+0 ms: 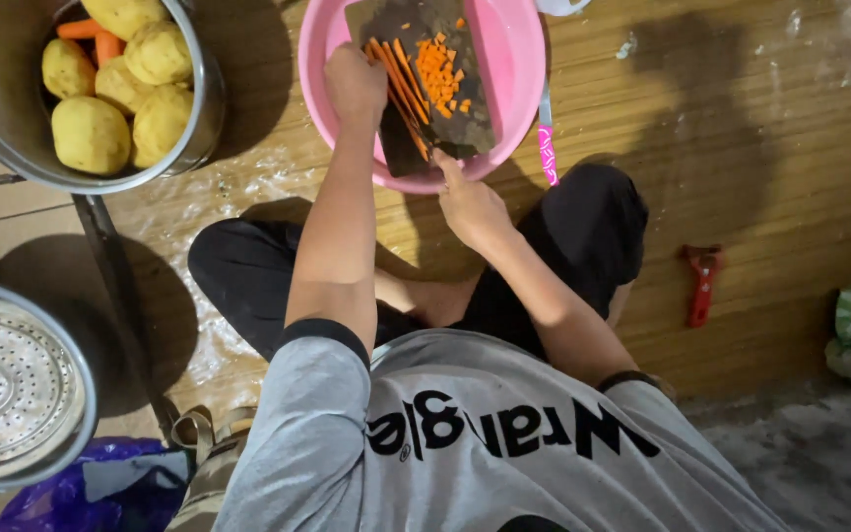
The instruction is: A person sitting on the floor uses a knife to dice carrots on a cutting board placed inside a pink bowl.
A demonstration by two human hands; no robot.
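— Your left hand: what's it doing?
— Clenched over the carrot sticks on the dark cutting board, which lies across the pink basin.
— And your right hand?
— At the board's near edge, fingers touching it; I cannot tell whether it grips. Diced carrot sits mid-board.

A single head-worn camera looks steeply down from close above the seated person, over the grey shirt and crossed legs, toward the round pink plastic basin on the wooden floor.
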